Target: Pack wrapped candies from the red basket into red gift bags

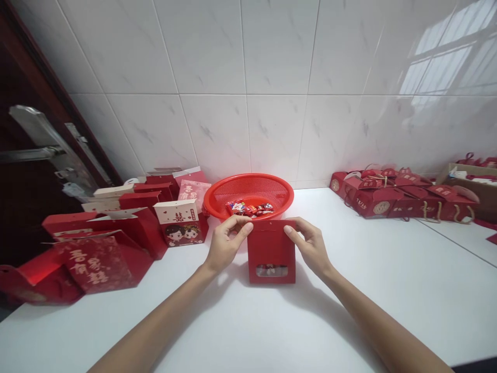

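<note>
Near red basket (272, 192), your left hand (227, 241) and right hand (312, 246) pinch red box (272, 248) at top corners; uneven squeeze could crease it.

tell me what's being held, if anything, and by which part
A windowed red box, pinched at its top corners by the left hand and right hand.

Grey-veined white tile wall (209, 57), barred-window reflection (446, 57) upper right; dark door (19, 191) at left, metal lever handle (31, 154); white surface (407, 280), seam (458, 245) at right
</note>
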The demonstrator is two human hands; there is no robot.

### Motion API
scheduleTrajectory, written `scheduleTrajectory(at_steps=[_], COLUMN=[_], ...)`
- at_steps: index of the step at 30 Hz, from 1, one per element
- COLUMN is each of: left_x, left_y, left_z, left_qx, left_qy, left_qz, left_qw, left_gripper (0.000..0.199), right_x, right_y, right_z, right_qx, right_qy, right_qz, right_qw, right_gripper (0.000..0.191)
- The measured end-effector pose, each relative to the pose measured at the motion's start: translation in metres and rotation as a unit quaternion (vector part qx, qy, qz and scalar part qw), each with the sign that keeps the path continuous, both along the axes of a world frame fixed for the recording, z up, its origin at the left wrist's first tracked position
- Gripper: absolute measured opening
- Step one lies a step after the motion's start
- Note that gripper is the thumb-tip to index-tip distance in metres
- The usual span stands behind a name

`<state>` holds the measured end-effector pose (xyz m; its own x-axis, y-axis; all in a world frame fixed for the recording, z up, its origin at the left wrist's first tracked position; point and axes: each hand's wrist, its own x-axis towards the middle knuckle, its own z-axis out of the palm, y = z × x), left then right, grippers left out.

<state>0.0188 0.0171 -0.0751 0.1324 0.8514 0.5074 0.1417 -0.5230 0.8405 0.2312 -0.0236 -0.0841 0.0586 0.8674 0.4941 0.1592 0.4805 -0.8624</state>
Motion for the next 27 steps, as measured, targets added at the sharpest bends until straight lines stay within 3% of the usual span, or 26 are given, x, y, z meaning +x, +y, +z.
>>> scheduleTrajectory(at_steps=[5,10,20,24,27], left_x=[-0.0023,-0.0006,0.0022,0.0024,0.0014], left_y=[0.0016,-0.0012,-0.0006,0.0017,0.0035], left_z=[0.0037,0.0069,0.004,0.0027,0.0021], left_qx=[0.005,0.009,-0.078,-0.15,-0.181], left_qy=[0.024,0.045,0.033,0.071,0.079], left_qz=[-0.005,-0.027,-0.086,-0.117,-0.128], left_qw=[1.0,0.999,0.993,0.979,0.972], left_gripper=[0.03,0.026,0.027,0.026,0.026], right_x=[0.0012,0.0007,0.001,0.0041,0.0056], right_y=[0.0029,0.0031,0.0052,0.008,0.0094], right_z=[-0.0019,-0.0001,-0.0001,-0.0035,-0.0057], right_qx=[0.001,-0.051,-0.179,-0.281,-0.313], right_qy=[0.022,0.062,0.109,0.097,0.089], right_qz=[0.001,0.041,0.084,0.128,0.148], right_qw=[1.0,0.996,0.974,0.946,0.934], right_gripper=[0.026,0.031,0.043,0.042,0.04])
